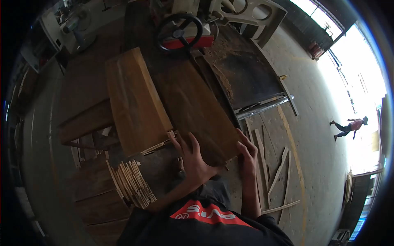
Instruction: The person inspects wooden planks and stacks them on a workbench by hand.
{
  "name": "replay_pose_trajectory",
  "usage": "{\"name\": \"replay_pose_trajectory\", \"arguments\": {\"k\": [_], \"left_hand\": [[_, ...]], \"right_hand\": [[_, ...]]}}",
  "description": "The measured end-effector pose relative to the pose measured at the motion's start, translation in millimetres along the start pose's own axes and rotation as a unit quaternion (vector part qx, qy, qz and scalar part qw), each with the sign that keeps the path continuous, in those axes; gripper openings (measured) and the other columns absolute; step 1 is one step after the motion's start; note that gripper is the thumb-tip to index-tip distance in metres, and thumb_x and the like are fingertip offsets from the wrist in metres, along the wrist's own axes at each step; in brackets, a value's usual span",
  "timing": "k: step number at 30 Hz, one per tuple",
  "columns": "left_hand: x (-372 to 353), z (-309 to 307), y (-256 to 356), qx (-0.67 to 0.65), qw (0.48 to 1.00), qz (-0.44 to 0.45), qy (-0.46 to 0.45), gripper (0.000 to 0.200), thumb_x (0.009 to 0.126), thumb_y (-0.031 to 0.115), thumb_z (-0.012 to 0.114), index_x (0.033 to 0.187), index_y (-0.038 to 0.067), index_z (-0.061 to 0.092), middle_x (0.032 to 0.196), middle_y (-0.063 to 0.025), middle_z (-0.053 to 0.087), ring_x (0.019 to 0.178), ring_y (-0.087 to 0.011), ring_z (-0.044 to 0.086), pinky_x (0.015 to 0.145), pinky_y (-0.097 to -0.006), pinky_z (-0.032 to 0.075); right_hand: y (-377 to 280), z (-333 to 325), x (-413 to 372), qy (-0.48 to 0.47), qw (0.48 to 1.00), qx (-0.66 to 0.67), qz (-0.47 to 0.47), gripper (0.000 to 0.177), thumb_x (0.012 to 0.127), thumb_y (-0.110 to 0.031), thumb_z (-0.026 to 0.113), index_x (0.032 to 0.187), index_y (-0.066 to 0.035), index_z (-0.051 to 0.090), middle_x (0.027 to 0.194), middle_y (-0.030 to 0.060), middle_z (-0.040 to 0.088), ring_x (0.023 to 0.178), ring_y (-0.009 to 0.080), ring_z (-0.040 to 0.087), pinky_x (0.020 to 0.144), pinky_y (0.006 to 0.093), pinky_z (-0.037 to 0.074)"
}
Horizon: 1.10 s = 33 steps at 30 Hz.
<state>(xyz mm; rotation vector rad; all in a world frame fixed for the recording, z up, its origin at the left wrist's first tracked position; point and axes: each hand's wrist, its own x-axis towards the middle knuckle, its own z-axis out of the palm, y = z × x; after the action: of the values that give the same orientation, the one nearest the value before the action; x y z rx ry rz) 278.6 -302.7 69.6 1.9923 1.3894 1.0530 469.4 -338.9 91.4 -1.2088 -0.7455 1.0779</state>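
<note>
A long brown wooden board (197, 104) lies on the machine table in front of me, pointing away toward a black handwheel (179, 33). My left hand (197, 164) is at the board's near left corner, fingers spread over it and thumb stretched along the near edge. At the near right corner, my right hand (248, 153) grips the board's side edge. Just left of the board is a stack of lighter wooden boards (137, 104), its near end close to my left fingertips. The undersides of both hands are hidden.
Sawdust (221, 78) is scattered on the dark machine bed (250, 61) at right, which has a metal rail (262, 107). Loose wood strips (279, 172) lie on the floor to my right. A bundle of thin slats (133, 182) sits at left. A person (351, 127) walks far right.
</note>
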Motion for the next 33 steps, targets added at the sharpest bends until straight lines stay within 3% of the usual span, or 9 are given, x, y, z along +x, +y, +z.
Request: {"name": "replay_pose_trajectory", "arguments": {"k": [7,12,15,18,21,25,26,30,33], "left_hand": [[2.1,46.4,-44.2,0.049,0.997,-0.039,-0.052,0.148,0.052,0.042,0.099,0.160,-0.003,0.010,0.158,-0.0461,-0.001,0.150,-0.0624,0.002,0.120,-0.0639,0.025],[28.5,65.0,-72.9,0.076,0.992,-0.074,-0.074,0.148,0.047,0.035,0.101,0.161,-0.003,0.013,0.162,-0.0410,0.001,0.153,-0.0534,0.009,0.124,-0.0528,0.027],[44.3,87.8,-93.5,0.097,0.991,-0.068,-0.059,0.148,0.044,0.033,0.102,0.160,-0.003,0.017,0.163,-0.0392,0.003,0.154,-0.0489,0.013,0.124,-0.0475,0.028],[57.2,101.4,-117.6,0.113,0.991,-0.052,-0.048,0.148,0.042,0.034,0.102,0.159,-0.006,0.020,0.163,-0.0399,0.004,0.154,-0.0483,0.015,0.124,-0.0466,0.029],[81.4,108.9,-131.6,0.123,0.990,-0.040,-0.049,0.147,0.040,0.035,0.102,0.156,-0.010,0.023,0.162,-0.0412,0.007,0.153,-0.0493,0.017,0.123,-0.0478,0.030],[110.3,99.7,-133.7,0.146,0.985,-0.051,-0.076,0.144,0.039,0.037,0.102,0.152,-0.014,0.029,0.160,-0.0431,0.012,0.152,-0.0502,0.020,0.123,-0.0478,0.031],[119.6,100.5,-133.7,0.153,0.983,-0.055,-0.081,0.143,0.039,0.037,0.102,0.151,-0.014,0.030,0.160,-0.0436,0.013,0.152,-0.0505,0.021,0.123,-0.0475,0.031],[158.0,96.8,-133.9,0.193,0.970,-0.093,-0.113,0.144,0.038,0.039,0.102,0.151,-0.014,0.030,0.159,-0.0447,0.014,0.151,-0.0508,0.022,0.122,-0.0454,0.033],[189.8,94.2,-131.9,0.239,0.954,-0.118,-0.137,0.144,0.038,0.038,0.103,0.151,-0.014,0.031,0.157,-0.0461,0.017,0.150,-0.0509,0.026,0.122,-0.0440,0.035]], "right_hand": [[80.9,-22.5,27.1,0.029,0.982,0.151,0.106,0.054,0.098,-0.017,0.067,0.146,0.002,0.052,0.134,0.0107,0.065,0.121,0.0187,0.062,0.103,0.0335,0.049],[151.3,-22.7,49.7,0.045,0.899,0.373,0.227,0.039,0.097,-0.019,0.071,0.130,0.000,0.062,0.118,0.0055,0.068,0.107,0.0158,0.066,0.092,0.0300,0.052],[149.2,-23.0,72.3,0.014,0.919,0.317,0.232,0.031,0.097,-0.022,0.072,0.120,-0.003,0.064,0.110,0.0027,0.068,0.104,0.0121,0.063,0.093,0.0290,0.049],[201.0,-30.3,83.6,-0.036,0.964,0.164,0.205,0.042,0.097,-0.027,0.073,0.128,-0.001,0.061,0.114,0.0044,0.068,0.106,0.0155,0.064,0.097,0.0324,0.048],[217.6,-11.1,93.7,0.102,0.983,0.067,0.139,0.052,0.095,-0.032,0.075,0.132,0.002,0.060,0.117,0.0065,0.069,0.104,0.0214,0.066,0.096,0.0353,0.050],[172.6,2.5,117.6,0.082,0.925,-0.192,0.317,0.055,0.096,-0.046,0.070,0.118,0.005,0.069,0.110,0.0134,0.071,0.102,0.0220,0.065,0.090,0.0371,0.050],[185.6,6.8,122.7,0.050,0.968,-0.066,0.237,0.055,0.098,-0.049,0.067,0.106,0.005,0.072,0.094,0.0120,0.070,0.087,0.0184,0.064,0.077,0.0361,0.050],[206.8,22.0,162.8,0.033,0.979,-0.033,0.200,0.048,0.101,-0.044,0.063,0.087,0.001,0.070,0.068,0.0028,0.061,0.060,0.0123,0.054,0.053,0.0327,0.041],[215.9,29.4,200.9,-0.023,0.957,0.052,0.283,0.044,0.102,-0.042,0.062,0.087,-0.002,0.069,0.067,0.0011,0.058,0.055,0.0114,0.051,0.046,0.0300,0.038]]}}
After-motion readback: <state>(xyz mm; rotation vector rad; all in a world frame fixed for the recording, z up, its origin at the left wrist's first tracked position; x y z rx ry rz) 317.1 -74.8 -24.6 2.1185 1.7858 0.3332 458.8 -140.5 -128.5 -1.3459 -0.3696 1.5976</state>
